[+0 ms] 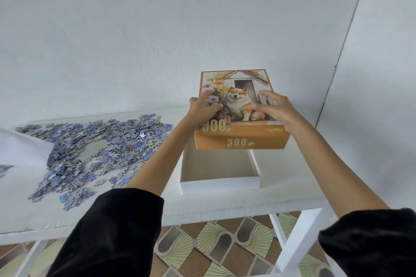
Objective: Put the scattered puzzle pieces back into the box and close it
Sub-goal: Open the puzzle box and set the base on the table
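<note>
On the table (281, 186): your box base (219, 188) sits open toward the right end, and the part of the inside you can see is plain white.
Lid (242, 141): orange, with a dog picture and "300" on it. You're holding it over the far half of the base. Can't tell if its back edge touches the base.
Left hand (203, 110): it grips the lid at the left edge, digits lying on the picture.
Right hand (275, 110): it grasps the lid's right side, fingers spread over the top.
Puzzle pieces (90, 148): a big loose bluish heap on the table, left of the base.
White sheet (20, 148): at the far left, touching the heap.
Sleeves (112, 231): black, forearms bare.
Floor (213, 247): patterned tiles under the table.
</note>
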